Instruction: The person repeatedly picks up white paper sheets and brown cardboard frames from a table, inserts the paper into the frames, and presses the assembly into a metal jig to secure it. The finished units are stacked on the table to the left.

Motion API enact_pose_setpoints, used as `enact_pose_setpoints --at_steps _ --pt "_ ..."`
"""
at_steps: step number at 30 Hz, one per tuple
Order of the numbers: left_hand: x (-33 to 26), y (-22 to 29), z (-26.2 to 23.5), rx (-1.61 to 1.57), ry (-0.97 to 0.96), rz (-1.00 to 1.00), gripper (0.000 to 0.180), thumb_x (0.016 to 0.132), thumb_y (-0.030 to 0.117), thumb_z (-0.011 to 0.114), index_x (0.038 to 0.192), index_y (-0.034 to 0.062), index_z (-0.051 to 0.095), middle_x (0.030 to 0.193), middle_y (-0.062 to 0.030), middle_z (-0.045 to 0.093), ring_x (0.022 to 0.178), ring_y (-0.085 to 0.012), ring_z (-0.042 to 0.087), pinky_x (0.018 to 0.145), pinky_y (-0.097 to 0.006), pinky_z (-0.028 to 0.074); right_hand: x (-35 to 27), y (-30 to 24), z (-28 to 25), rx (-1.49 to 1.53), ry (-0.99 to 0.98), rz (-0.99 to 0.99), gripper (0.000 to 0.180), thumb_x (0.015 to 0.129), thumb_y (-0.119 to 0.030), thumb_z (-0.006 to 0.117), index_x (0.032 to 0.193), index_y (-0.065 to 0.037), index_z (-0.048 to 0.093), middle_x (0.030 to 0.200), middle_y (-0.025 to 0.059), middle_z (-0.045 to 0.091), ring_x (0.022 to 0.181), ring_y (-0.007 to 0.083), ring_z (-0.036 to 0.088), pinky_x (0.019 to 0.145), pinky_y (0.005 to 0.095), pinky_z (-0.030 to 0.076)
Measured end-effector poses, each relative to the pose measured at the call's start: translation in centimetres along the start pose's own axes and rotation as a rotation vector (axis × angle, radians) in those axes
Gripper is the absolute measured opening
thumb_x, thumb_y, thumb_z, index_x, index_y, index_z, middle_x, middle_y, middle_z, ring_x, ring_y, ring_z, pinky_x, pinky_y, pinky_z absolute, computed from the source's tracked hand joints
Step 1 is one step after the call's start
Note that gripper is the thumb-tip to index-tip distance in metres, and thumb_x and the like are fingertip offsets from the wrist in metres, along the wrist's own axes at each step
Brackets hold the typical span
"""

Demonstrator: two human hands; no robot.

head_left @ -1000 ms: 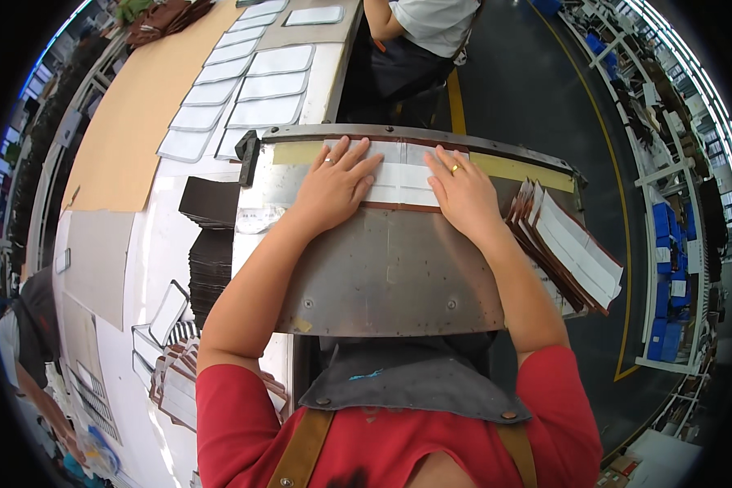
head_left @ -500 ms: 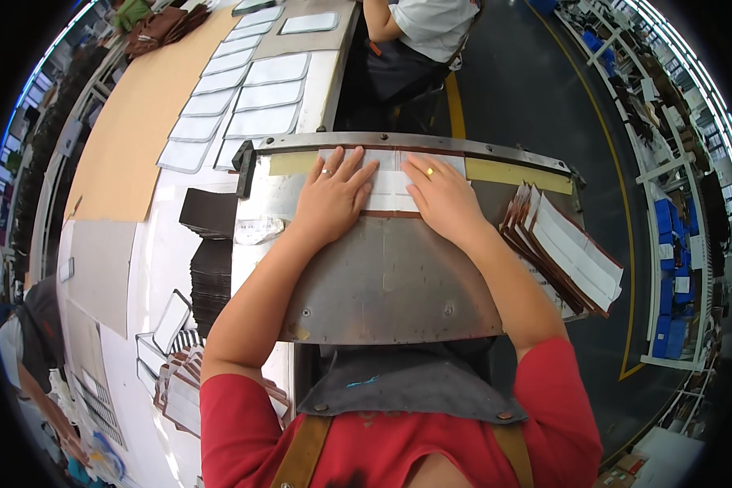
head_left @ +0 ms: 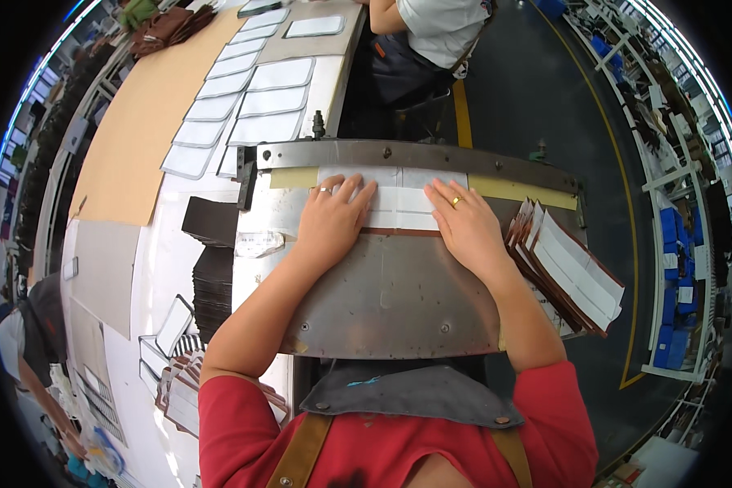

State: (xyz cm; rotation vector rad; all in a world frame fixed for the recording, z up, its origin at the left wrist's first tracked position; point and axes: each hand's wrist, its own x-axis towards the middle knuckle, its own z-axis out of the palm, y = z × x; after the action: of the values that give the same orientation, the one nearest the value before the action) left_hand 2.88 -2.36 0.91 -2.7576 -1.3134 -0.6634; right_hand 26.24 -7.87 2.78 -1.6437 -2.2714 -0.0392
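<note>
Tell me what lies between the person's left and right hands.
In the head view, the middle stretch of a brown-edged white panel spans the gap between the left hand and the right hand.

No words or numbers can be read. At nine o'clock, a white label (head_left: 259,244) with print too faint to read lies on the metal plate (head_left: 394,297); at three, pale tags (head_left: 686,294) mark blue bins (head_left: 672,229); at six, a blue scrawl (head_left: 363,381) crosses the grey apron (head_left: 431,396).

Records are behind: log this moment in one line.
left hand: open, on white sheet; right hand: open, on white sheet; white sheet: on metal plate; dark stack: left of metal plate
</note>
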Motion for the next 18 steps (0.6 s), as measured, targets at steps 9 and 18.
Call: enact_pose_setpoints --at_steps 9,18 --pt "0.0 0.1 -0.4 -0.046 0.026 0.013 0.035 0.085 0.010 0.057 0.120 0.0130 0.059 0.119 -0.0096 0.057 0.108 -0.0312 0.052 0.089 -0.041 0.044 0.1 0.2 0.3 -0.021 0.050 -0.057 0.031 0.089 -0.014 0.056 0.118 -0.005 0.060 0.122 0.0121 0.059 0.115 0.0303 0.053 0.099 0.0423 0.040" --pt "-0.8 -0.4 -1.6 -0.133 -0.096 -0.025 0.036 0.082 0.008 0.058 0.118 0.0099 0.057 0.116 -0.0080 0.057 0.105 -0.0331 0.052 0.086 -0.041 0.044 2.1 -2.1 -0.2 0.193 0.066 -0.112 0.025 0.085 -0.012 0.059 0.108 -0.003 0.062 0.111 0.0087 0.059 0.105 0.0285 0.053 0.092 0.0397 0.041"
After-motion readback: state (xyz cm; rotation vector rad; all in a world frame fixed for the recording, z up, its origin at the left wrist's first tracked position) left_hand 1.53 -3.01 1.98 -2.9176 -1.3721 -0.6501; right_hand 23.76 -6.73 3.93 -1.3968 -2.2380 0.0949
